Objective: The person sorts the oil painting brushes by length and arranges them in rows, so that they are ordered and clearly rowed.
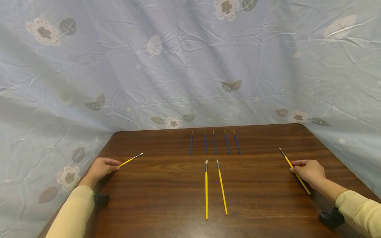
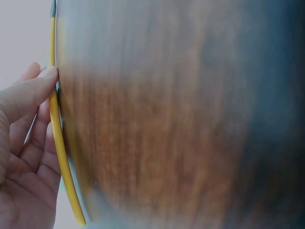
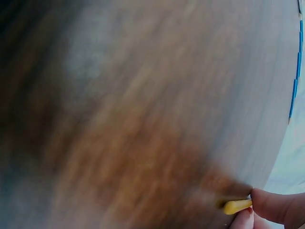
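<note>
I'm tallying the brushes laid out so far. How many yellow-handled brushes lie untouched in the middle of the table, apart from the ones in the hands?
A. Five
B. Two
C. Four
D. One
B. Two yellow brushes lie side by side mid-table below the row of five blue brushes; the left hand and right hand each hold one more yellow brush.

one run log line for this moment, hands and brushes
left hand: holds yellow brush | right hand: holds yellow brush | table: two yellow brushes, five blue brushes in rows
</note>
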`<act>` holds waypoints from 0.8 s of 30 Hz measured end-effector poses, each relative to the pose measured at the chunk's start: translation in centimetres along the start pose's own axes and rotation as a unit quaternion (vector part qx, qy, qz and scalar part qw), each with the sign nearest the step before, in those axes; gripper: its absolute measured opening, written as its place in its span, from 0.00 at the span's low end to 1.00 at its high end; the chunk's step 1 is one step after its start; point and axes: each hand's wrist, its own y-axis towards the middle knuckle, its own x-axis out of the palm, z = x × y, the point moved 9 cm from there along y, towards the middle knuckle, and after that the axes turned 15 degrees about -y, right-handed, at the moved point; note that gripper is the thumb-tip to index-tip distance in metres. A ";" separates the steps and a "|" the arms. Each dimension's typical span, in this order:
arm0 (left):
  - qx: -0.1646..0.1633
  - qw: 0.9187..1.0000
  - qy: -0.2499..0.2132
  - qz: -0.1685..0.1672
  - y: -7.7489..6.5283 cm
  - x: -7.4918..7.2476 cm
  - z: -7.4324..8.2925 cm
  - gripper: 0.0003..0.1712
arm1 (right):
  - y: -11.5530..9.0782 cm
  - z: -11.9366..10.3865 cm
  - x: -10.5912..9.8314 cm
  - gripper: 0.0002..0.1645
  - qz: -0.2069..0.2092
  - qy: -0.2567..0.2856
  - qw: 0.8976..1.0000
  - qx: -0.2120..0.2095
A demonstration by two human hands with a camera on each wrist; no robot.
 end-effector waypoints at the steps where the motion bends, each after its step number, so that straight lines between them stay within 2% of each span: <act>1: 0.000 1.000 0.000 0.000 0.0 0.0 0.0 0.14 | 0.0 -0.1 -0.1 0.22 0.006 -0.008 1.000 -0.005; 7: 0.008 1.000 0.001 -0.001 0.0 -0.1 0.1 0.14 | -0.3 -0.8 -0.6 0.19 0.034 -0.034 0.998 -0.033; 12: 0.012 1.000 -0.006 0.003 -0.1 -0.2 0.0 0.15 | -0.4 -1.0 -0.6 0.18 0.036 -0.028 0.998 -0.036; 17: 0.009 1.000 -0.022 0.003 0.0 -0.2 0.0 0.17 | -0.2 -0.8 -0.7 0.21 0.004 -0.008 1.000 -0.025; 24: 0.000 0.999 -0.050 -0.005 -0.2 0.3 1.0 0.19 | -0.2 -1.3 -0.7 0.25 -0.053 0.047 0.997 -0.033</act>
